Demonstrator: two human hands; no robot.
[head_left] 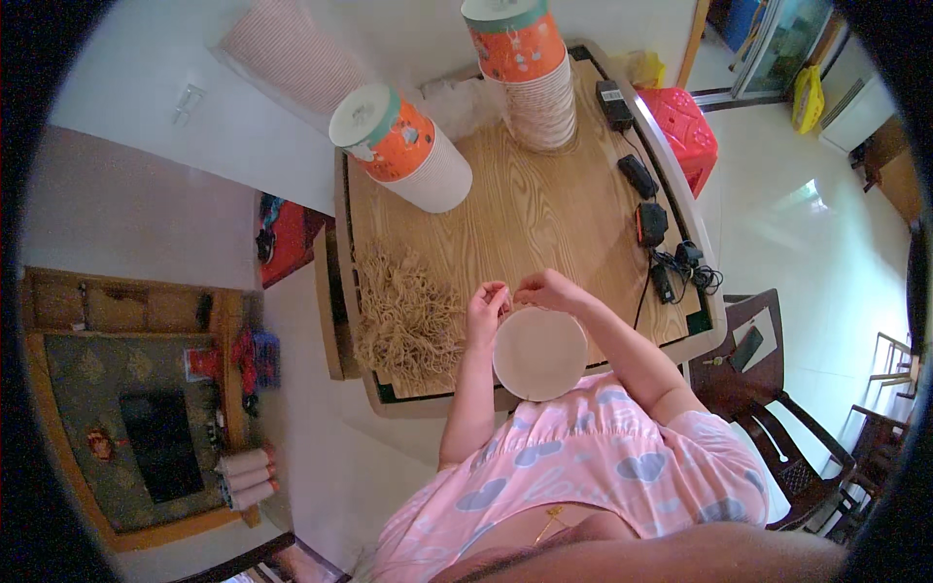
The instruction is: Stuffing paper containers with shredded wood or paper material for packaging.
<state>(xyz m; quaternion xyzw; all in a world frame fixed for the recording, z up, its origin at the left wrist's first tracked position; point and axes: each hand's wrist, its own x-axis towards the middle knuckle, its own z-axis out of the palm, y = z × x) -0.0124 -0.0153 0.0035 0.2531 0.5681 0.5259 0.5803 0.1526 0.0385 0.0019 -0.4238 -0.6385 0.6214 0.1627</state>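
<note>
A round, off-white paper bucket (540,355) rests between my forearms, against my lap at the table's near edge. Just beyond its far rim, my left hand (489,305) and my right hand (547,291) are close together, fingers pinched. Whatever they pinch is too small to make out. To the left of my left hand lies a heap of tan cords (408,316). Farther back, a stack of paper buckets (418,160) leans to the left. A taller bucket stack (537,102) stands at the back. Both have orange printed bands and green rims near the top.
The wood-grain table (525,209) has a raised pale border. Black adapters (651,225) and tangled cables line its right side. A red plastic stool (680,131) is beyond the right corner; a dark wooden chair (753,369) stands at the right. A wrapped cup stack (287,53) lies at the back left.
</note>
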